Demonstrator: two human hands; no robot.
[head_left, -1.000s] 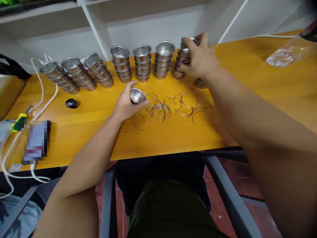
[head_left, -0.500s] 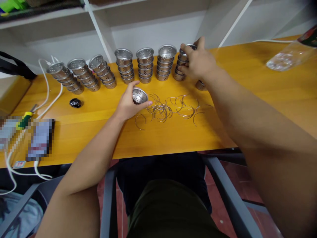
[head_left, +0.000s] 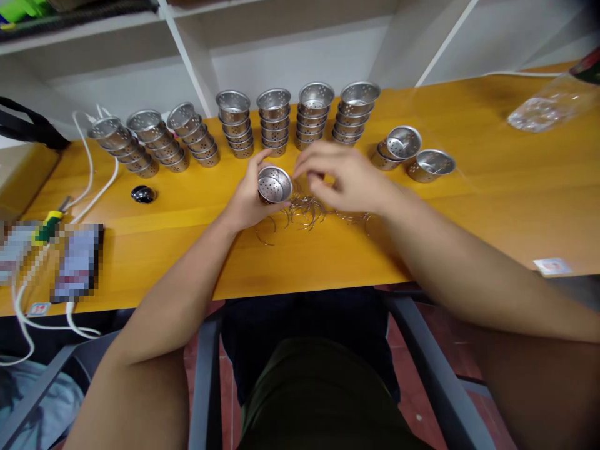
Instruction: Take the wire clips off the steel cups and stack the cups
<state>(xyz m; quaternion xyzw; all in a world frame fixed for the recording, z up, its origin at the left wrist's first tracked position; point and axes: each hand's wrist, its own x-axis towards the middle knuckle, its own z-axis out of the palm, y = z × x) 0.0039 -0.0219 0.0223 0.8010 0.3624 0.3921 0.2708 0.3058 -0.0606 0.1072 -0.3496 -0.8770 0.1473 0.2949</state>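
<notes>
My left hand (head_left: 246,200) is closed around a small perforated metal cup (head_left: 275,184), tilted so its holed bottom faces me. My right hand (head_left: 344,178) hovers just right of that cup, over a pile of thin wire rings (head_left: 304,212) on the yellow table (head_left: 300,262). Its fingers are bent toward the cup and smeared by motion, so I cannot tell whether they hold a ring. Several stacks of the same cups stand in a row behind, the nearest one (head_left: 357,112) just beyond my right hand.
Two loose cup groups (head_left: 403,144) (head_left: 431,164) lie to the right. On the left are a black knob (head_left: 143,194), white cables (head_left: 89,187), a green-handled screwdriver (head_left: 47,226) and blurred-out items. A clear plastic bag (head_left: 544,106) sits far right, a small sticker (head_left: 553,267) at the table's edge.
My right hand left the rightmost stack at the back and came down toward me to the wire rings beside the cup. My left hand tilted the cup slightly.
</notes>
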